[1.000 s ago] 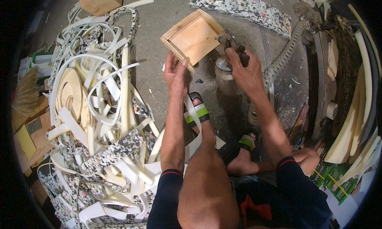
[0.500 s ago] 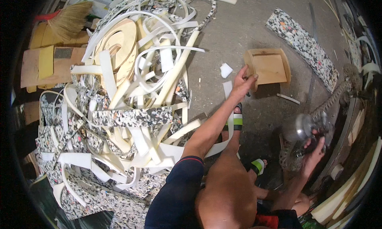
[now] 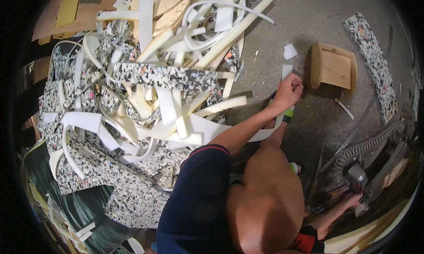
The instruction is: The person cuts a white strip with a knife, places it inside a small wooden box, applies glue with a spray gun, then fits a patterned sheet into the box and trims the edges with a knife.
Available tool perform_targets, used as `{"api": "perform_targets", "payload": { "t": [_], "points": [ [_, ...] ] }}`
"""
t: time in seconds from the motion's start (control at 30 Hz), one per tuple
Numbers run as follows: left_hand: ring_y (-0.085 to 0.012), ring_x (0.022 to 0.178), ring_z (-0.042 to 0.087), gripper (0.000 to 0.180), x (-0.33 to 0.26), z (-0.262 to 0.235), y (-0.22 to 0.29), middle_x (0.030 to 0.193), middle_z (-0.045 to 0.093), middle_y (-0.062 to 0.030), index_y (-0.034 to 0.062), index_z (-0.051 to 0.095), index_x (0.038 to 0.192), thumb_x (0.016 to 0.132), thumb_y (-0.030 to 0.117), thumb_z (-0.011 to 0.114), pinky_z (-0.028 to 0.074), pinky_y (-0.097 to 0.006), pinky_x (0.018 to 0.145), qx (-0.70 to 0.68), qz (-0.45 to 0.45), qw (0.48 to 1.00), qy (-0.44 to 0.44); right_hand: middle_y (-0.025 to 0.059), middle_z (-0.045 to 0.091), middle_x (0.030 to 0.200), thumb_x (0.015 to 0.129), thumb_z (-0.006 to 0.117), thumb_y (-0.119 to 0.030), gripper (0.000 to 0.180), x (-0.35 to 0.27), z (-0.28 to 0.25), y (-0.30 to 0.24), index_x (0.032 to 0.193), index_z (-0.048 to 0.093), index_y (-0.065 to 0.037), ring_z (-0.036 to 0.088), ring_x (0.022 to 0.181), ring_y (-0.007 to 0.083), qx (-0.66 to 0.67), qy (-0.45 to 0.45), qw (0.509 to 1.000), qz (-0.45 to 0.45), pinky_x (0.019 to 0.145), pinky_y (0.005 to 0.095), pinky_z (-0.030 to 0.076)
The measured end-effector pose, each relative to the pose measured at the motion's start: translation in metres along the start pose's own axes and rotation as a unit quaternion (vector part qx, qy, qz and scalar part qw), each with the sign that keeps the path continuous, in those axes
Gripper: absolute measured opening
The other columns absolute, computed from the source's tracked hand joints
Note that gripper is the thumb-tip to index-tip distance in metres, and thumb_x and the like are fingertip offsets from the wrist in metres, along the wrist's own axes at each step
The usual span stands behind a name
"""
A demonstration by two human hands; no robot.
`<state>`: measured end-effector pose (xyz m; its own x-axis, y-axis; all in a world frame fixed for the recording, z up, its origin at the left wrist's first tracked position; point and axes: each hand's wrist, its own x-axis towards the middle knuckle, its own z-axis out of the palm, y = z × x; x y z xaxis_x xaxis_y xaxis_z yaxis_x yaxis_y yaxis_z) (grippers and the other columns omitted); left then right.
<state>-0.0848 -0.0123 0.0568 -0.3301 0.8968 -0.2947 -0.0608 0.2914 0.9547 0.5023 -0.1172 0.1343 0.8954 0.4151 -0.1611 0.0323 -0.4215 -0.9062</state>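
Observation:
A small wooden box-like frame (image 3: 338, 68), with rounded side panels, stands on the floor. Just left of it and apart from it, my left hand (image 3: 289, 91) hangs with its fingers curled in; nothing shows between them. Low on the right, my right hand (image 3: 352, 200) is closed round the lower part of a spray gun (image 3: 357, 173) with a rounded metal cup. The gun's handle is mostly hidden by the hand and shadow. Beside it runs a ribbed hose (image 3: 371, 144).
A large heap of white foam strips (image 3: 167, 105) and speckled foam pieces (image 3: 165, 76) fills the left. On the floor lie a long speckled foam strip (image 3: 373, 66), a white scrap (image 3: 290, 51) and a thin stick (image 3: 344, 109). Long pale strips (image 3: 375, 229) line the lower right.
My left hand has let go of the wooden frame and drawn away from it. My right hand has lowered the spray gun toward the floor at the right. The whole view has shifted.

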Motion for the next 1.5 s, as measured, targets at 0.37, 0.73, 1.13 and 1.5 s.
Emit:
{"api": "perform_targets", "payload": {
  "t": [0.37, 0.73, 1.13, 1.5],
  "points": [
    [-0.0109, 0.068, 0.062, 0.013, -0.025, -0.074, 0.058, 0.074, 0.065, -0.0052, 0.0019, 0.066, 0.101, 0.097, 0.014, 0.064, 0.051, -0.03, 0.061, 0.045, 0.007, 0.996, 0.07, 0.0271, 0.064, 0.125, 0.088, 0.075, -0.025, 0.059, 0.001, 0.016, 0.037, 0.128, 0.054, 0.013, 0.066, 0.103, 0.0367, -0.125, 0.18, 0.974, -0.055, 0.086, 0.0488, 0.057],
    [-0.0348, 0.102, 0.059, 0.035, 0.065, -0.479, 0.097, 0.118, 0.056, -0.0222, 0.0012, 0.056, 0.123, 0.101, 0.029, 0.055, 0.048, -0.047, 0.087, 0.604, 0.158, 0.63, 0.463, 0.023, 0.066, 0.125, 0.084, 0.08, -0.047, 0.069, -0.026, 0.004, 0.041, 0.12, 0.064, 0.01, 0.067, 0.102, 0.0362, -0.156, 0.109, 0.976, 0.109, 0.087, 0.0499, 0.058],
    [-0.0271, 0.092, 0.066, 0.046, 0.099, -0.558, 0.158, 0.105, 0.071, -0.0177, -0.0053, 0.068, 0.12, 0.096, 0.034, 0.062, 0.051, -0.039, 0.085, 0.548, -0.02, 0.779, 0.304, 0.0081, 0.065, 0.107, 0.099, 0.067, -0.023, 0.04, -0.218, 0.079, -0.012, 0.129, 0.057, 0.001, 0.066, 0.088, 0.0174, -0.136, -0.243, 0.957, 0.085, 0.073, 0.0323, 0.057],
    [-0.0163, 0.084, 0.063, 0.032, 0.049, -0.193, 0.241, 0.094, 0.071, -0.0084, -0.0008, 0.068, 0.118, 0.095, 0.022, 0.07, 0.05, -0.03, 0.077, 0.336, 0.004, 0.922, -0.192, 0.005, 0.069, 0.096, 0.099, 0.066, -0.022, 0.036, -0.301, 0.204, -0.072, 0.127, 0.063, 0.0, 0.062, 0.07, 0.0109, -0.118, -0.481, 0.868, 0.042, 0.063, 0.0269, 0.052]
  ]
}}
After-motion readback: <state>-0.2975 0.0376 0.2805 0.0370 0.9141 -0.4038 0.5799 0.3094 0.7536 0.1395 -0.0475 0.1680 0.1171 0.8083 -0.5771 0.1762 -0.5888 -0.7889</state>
